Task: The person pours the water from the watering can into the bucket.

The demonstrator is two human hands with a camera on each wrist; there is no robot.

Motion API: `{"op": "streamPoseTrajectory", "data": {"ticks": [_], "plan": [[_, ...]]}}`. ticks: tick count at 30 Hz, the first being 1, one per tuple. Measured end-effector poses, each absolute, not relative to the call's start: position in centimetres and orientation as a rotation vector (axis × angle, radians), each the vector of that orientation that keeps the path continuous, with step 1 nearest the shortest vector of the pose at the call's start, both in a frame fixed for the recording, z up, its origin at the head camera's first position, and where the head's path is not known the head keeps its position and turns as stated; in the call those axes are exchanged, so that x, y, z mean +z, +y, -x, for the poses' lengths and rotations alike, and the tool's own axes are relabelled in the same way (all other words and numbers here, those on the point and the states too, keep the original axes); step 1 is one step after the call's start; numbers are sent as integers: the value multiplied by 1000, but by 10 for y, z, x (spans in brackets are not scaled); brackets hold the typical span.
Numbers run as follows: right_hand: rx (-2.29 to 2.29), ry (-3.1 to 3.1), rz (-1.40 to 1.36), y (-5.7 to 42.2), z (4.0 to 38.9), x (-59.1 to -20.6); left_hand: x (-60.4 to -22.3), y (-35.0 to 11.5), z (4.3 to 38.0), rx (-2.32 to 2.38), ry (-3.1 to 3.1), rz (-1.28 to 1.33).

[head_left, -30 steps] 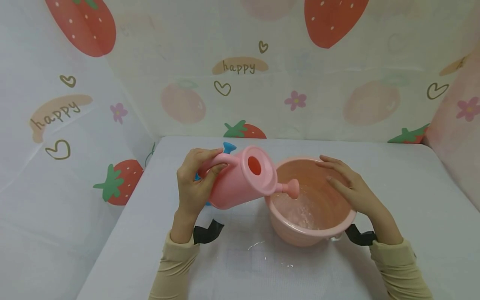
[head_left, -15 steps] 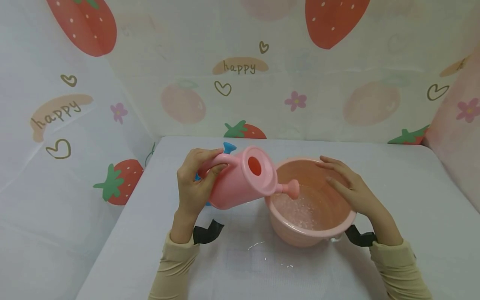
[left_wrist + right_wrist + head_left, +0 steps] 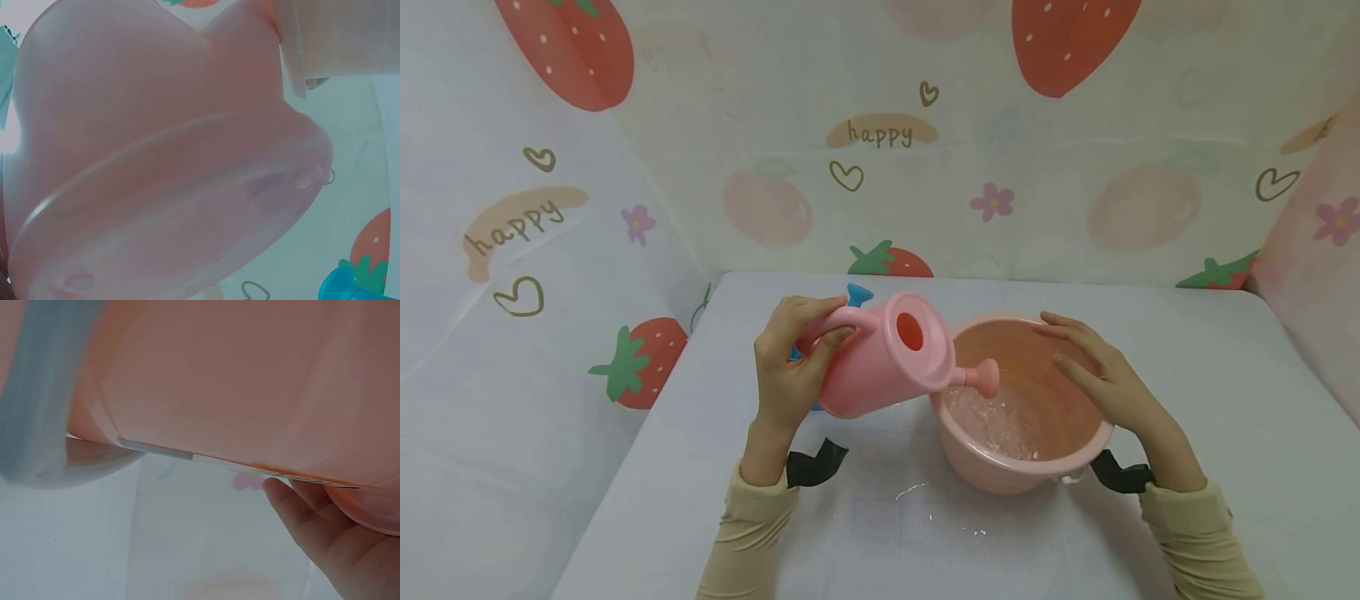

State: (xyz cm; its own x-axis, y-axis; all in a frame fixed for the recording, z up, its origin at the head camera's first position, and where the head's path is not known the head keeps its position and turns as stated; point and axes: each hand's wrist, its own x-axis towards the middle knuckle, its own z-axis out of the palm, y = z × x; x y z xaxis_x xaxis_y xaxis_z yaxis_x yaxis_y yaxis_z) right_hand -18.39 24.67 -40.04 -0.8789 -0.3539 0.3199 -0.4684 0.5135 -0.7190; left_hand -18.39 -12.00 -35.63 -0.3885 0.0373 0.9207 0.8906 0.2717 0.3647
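My left hand (image 3: 790,362) grips the handle of a pink watering can (image 3: 880,358), fingers and thumb wrapped round it. The can is tilted to the right, its round top opening facing up toward me. Its spout head (image 3: 983,377) hangs over the left side of a pink basin (image 3: 1000,467), where rippling water (image 3: 996,421) lies at the bottom. In the left wrist view the can's underside (image 3: 181,244) fills most of the picture. My right hand (image 3: 1097,375) rests over the basin's right rim with fairly straight fingers; in the right wrist view its fingers (image 3: 300,519) lie beside the basin wall.
Behind the left hand and can stands a mostly hidden blue object with a flared blue tip (image 3: 859,294). Water drops (image 3: 973,531) dot the white tabletop (image 3: 887,550) before the basin. A strawberry-printed sheet (image 3: 1045,150) hangs behind the table.
Both hands, the watering can and the basin keep their places. The ripples on the water in the basin shift from frame to frame.
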Motion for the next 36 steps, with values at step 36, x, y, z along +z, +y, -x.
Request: {"op": "streamPoseTrajectory", "data": {"ticks": [36], "plan": [[1277, -2613, -723, 247, 183, -400, -354, -120, 182, -1229, -1675, 871]]}}
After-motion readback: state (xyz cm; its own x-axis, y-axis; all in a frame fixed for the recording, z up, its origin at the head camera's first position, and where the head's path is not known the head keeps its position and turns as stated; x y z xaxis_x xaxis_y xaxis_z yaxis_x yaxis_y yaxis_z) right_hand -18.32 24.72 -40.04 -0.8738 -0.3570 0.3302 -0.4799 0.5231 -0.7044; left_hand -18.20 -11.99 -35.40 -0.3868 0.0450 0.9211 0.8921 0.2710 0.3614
